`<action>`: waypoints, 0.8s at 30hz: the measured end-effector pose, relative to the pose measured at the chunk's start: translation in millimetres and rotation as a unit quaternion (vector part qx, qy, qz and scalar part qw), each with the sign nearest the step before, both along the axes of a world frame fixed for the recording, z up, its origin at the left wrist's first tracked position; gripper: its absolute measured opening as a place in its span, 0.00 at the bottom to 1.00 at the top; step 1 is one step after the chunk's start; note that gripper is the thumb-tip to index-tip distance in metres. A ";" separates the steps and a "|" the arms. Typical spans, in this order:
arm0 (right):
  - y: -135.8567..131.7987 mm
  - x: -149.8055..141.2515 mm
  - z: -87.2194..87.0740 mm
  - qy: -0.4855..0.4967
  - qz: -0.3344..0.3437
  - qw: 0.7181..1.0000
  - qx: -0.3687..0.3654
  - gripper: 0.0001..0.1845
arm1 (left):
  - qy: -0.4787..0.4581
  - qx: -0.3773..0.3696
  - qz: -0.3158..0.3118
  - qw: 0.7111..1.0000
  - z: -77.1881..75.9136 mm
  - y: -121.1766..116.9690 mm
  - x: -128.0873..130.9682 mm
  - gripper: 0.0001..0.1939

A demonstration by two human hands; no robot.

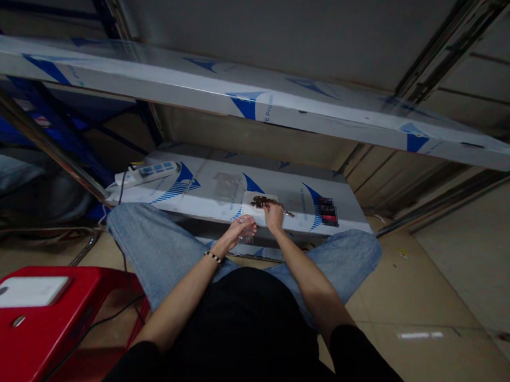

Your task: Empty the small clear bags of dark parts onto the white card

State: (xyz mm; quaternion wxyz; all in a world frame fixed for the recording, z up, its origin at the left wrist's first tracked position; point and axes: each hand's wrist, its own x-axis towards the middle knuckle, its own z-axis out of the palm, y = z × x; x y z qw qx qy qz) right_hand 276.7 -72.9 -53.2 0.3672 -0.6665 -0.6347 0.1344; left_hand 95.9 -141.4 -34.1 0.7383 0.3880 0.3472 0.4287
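Observation:
On the lower shelf, small dark brown pieces (260,201) lie in a heap on a pale sheet (253,211). My right hand (273,216) reaches into the right side of that heap with its fingers pinched together; whatever may be between them is too small to see. Close to the shelf's front edge, my left hand (242,230) is closed around something of clear plastic (248,235), perhaps a small bag. A short shiny metal item (289,214) lies just right of my right hand. To the left of the heap is a clear, flat packet (229,188).
A white power strip (157,170) with a cable rests at the left of the lower shelf (209,210). A dark and red blurred item (328,212) lies at the right. The upper shelf (288,108) spans above. A red stool (0,336) carries a white phone-like object (26,292).

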 end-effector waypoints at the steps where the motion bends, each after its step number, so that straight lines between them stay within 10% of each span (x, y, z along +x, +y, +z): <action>1: 0.4 -0.7 -0.2 -0.018 -0.003 1.000 -0.001 0.09 | 0.000 0.000 0.001 1.000 0.5 -0.1 0.0 0.19; 8: -16.5 -5.9 0.7 0.018 -0.025 0.997 0.066 0.07 | -0.009 0.013 -0.001 1.000 0.5 -1.7 -0.9 0.19; 16: -67.7 -16.5 4.1 0.317 0.031 0.943 0.096 0.12 | -0.086 -0.021 0.027 0.996 -4.7 7.2 -2.6 0.16; 24: -82.6 -17.7 9.5 0.232 0.073 0.964 0.110 0.09 | 0.146 0.079 -0.048 0.985 -12.6 4.9 -2.2 0.09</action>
